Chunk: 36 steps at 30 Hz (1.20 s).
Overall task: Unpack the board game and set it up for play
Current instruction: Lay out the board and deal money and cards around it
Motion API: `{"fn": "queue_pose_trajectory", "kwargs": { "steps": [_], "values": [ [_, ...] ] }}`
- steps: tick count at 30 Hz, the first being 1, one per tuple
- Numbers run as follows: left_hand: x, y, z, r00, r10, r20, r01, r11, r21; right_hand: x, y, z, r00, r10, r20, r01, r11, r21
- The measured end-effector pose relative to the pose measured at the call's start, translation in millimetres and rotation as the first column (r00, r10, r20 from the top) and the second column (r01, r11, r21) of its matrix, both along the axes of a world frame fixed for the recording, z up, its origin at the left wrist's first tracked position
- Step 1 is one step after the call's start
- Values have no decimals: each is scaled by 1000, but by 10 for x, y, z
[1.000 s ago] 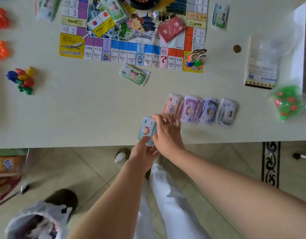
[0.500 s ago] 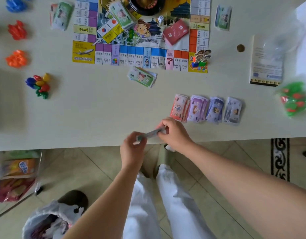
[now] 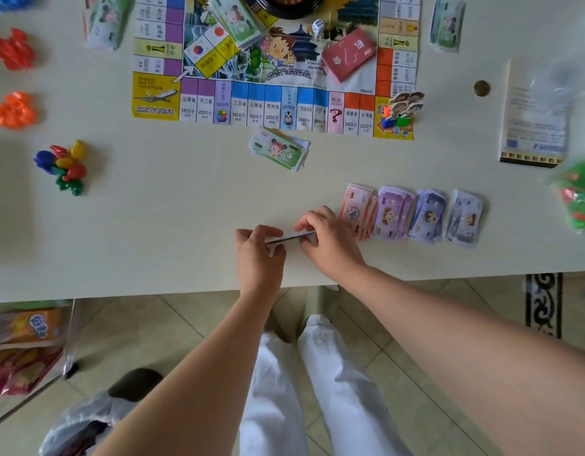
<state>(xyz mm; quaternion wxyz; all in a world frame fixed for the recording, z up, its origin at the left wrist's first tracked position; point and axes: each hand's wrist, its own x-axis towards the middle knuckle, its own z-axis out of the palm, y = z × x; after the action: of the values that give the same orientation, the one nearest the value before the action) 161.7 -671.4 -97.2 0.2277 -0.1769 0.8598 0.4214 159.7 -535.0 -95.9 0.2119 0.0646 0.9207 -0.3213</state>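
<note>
Pale tabletop (image 3: 153, 241) over tiled floor, game board (image 3: 274, 93) flat at the far middle. Between the board's near edge and the table's near edge, under the board's right half: left hand (image 3: 258, 255) & right hand (image 3: 330, 245), both pinching one thin stack of notes (image 3: 289, 238) by its ends, edge-on to the cam, fingers curled over the top. Can't make out the notes' colour tbh. Just right of the right hand, nearer than the board's right corner: 4 money piles in a row, pink pile (image 3: 355, 209), purple pile (image 3: 391, 212), blue pile (image 3: 427, 217), grey pile (image 3: 464, 217), pink one right beside the knuckles. Green notes pile (image 3: 279, 153) just off the board's near edge, approx mid. On the board itself: red card deck (image 3: 348, 54), white die (image 3: 317, 27) near it, standee pawns (image 3: 401, 110) bunched on the near-right corner. Left of the board, well apart: red plastic bits (image 3: 14, 49), orange plastic bits (image 3: 13, 110), mixed-colour plastic bits (image 3: 62, 166). Right of the board: coin (image 3: 481, 88), then printed leaflet (image 3: 531, 126), then bag of green pieces (image 3: 577, 199) at the edge, v blurry.
</note>
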Motion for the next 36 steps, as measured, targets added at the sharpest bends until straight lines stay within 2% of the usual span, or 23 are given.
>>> {"fn": "queue_pose_trajectory", "kwargs": {
  "steps": [6,8,10,12,14,16,17,20,23,29,33,36],
  "values": [
    [-132,-7,69,995,-57,77,57,998,5,-179,-2,93,989,65,133,-73,996,59],
    [-194,-12,162,997,17,78,-19,999,31,-276,37,171,980,-4,197,5,1000,-3],
    [-244,13,271,970,171,172,-196,971,139,-359,76,249,921,-123,369,191,970,-152],
    [-273,61,378,906,230,356,-355,871,339,-403,98,342,823,-158,545,360,889,-285],
    [-288,136,512,834,215,509,-505,671,543,-443,109,454,754,-131,644,473,788,-394],
    [-317,222,624,775,279,567,-625,469,623,-481,112,552,717,-110,688,529,729,-435],
    [-338,272,688,747,337,573,-665,399,631,-502,120,602,711,-123,692,546,717,-433],
    [-433,408,818,661,454,597,-737,245,630,-565,158,701,744,-254,619,585,695,-418],
    [-559,501,869,606,490,627,-764,139,630,-647,207,728,803,-334,493,543,751,-375],
    [-766,491,745,567,551,613,-794,166,585,-877,211,586,885,-357,298,437,858,-270],
    [-991,438,683,549,576,606,-808,177,562,-1104,145,482,913,-359,196,398,889,-225],
    [-1187,351,615,523,613,593,-829,205,520,-1286,86,353,894,-422,151,444,879,-172]
  ]
}}
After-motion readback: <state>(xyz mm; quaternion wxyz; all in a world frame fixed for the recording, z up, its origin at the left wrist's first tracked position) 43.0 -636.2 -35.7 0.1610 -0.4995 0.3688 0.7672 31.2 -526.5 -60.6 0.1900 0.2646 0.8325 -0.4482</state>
